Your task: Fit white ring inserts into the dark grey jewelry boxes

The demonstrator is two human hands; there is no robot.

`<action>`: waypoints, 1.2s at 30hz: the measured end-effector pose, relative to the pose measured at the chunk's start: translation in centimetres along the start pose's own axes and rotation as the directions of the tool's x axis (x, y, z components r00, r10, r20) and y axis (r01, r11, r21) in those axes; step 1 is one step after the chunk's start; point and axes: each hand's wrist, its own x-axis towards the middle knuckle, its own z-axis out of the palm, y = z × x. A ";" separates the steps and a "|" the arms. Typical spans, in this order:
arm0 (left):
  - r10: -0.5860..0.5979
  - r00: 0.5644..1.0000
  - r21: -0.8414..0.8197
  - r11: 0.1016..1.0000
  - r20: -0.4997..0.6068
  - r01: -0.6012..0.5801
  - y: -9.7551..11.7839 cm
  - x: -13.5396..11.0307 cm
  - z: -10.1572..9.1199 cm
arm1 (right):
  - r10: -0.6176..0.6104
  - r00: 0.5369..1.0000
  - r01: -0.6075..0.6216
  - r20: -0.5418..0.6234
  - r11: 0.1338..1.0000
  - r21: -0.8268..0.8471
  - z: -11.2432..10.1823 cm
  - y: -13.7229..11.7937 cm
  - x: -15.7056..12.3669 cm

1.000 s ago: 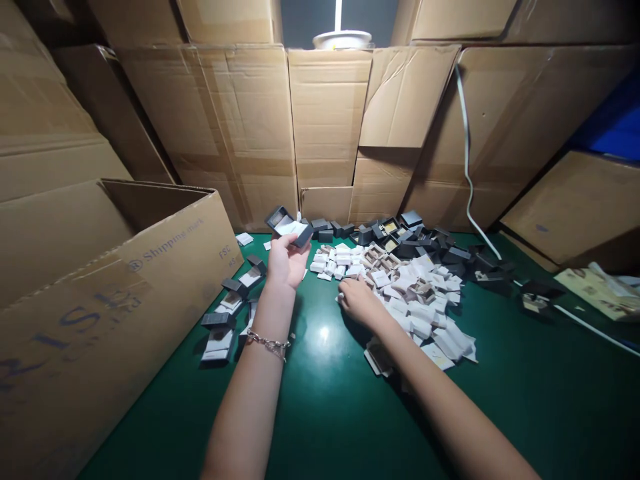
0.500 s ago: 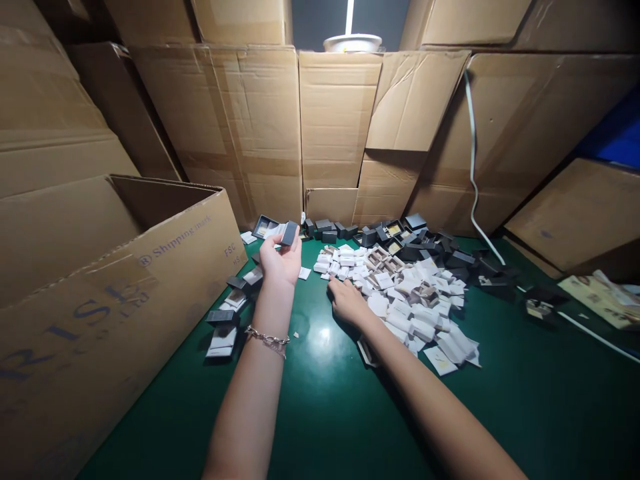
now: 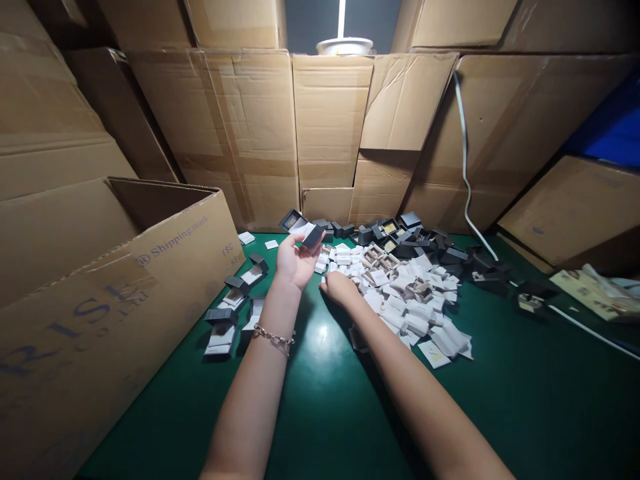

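My left hand [image 3: 296, 263] is raised over the green table [image 3: 320, 400] and grips a small dark hinged box [image 3: 303, 228], open, with a pale lining. A chain bracelet [image 3: 274, 338] circles that wrist. My right hand [image 3: 339, 289] rests knuckles-up at the near left edge of a heap of small white cards and inserts [image 3: 410, 303]; its fingers are curled at the cards, and what they pinch is hidden. Behind the heap lies a pile of dark open boxes [image 3: 415, 241].
A large open carton marked "Shipping mark" [image 3: 115, 293] stands at the left. Beside it lie several opened dark boxes [image 3: 233, 310]. Cardboard walls [image 3: 330, 127] close the back. A white cable [image 3: 467, 180] runs down at the right, near paper sheets [image 3: 595, 293].
My left hand has swung the open box a little right and nearer the heap. My right hand has slid left along the cards' edge, closer to the left hand.
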 end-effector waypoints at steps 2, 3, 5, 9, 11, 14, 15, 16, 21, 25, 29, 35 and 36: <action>-0.032 0.998 0.044 0.999 0.050 0.030 -0.1 -0.4 0.2 | -0.013 0.999 0.013 0.032 1.000 0.000 -0.2 -0.3 -0.7; -0.057 0.993 0.075 0.996 0.099 0.050 -0.2 -0.5 0.3 | -0.023 0.999 0.023 0.047 1.000 0.005 -0.2 -0.5 -1.2; -0.118 0.972 0.146 0.985 0.203 0.089 -0.4 -0.8 0.4 | -0.043 0.997 0.041 0.066 0.999 0.033 -0.3 -0.6 -2.4; -0.178 0.940 0.292 0.952 0.291 0.089 -1.3 -0.8 0.3 | -0.045 0.998 0.037 0.050 0.988 0.153 -2.0 0.4 -4.6; -0.185 0.930 0.359 0.931 0.317 0.062 -1.7 -0.9 0.2 | 0.003 1.000 -0.006 0.012 0.977 0.214 -4.1 1.5 -5.3; -0.195 0.919 0.429 0.903 0.343 0.032 -2.3 -1.0 0.3 | 0.162 0.965 -0.091 -0.205 0.945 0.315 -7.6 3.4 -6.3; -0.210 0.913 0.449 0.893 0.349 0.034 -2.4 -1.1 0.4 | 0.235 0.934 -0.103 -0.268 0.898 0.429 -8.6 4.0 -6.6; -0.229 0.907 0.470 0.882 0.354 0.039 -2.5 -1.2 0.4 | 0.332 0.890 -0.061 -0.313 0.766 0.640 -9.4 4.4 -6.9; -0.273 0.901 0.581 0.813 0.338 0.029 -3.2 -1.2 0.8 | 0.377 0.894 0.191 -0.242 0.169 0.967 -10.6 4.9 -7.8; -0.328 0.873 0.639 0.769 0.362 0.023 -3.6 -1.5 0.8 | 0.319 0.914 0.158 -0.252 0.294 0.943 -10.0 4.4 -7.6; -0.356 0.887 0.678 0.732 0.295 0.068 -3.9 -2.1 0.9 | 0.338 0.895 0.164 -0.292 0.359 0.919 -9.6 3.9 -7.3; -0.341 0.905 0.781 0.624 0.253 0.017 -4.4 -2.0 0.8 | 0.424 0.789 0.140 -0.444 0.580 0.802 -8.8 4.3 -6.8; -0.346 0.900 0.791 0.611 0.264 0.003 -4.4 -1.9 0.7 | 0.446 0.765 0.110 -0.465 0.621 0.776 -8.7 4.4 -6.6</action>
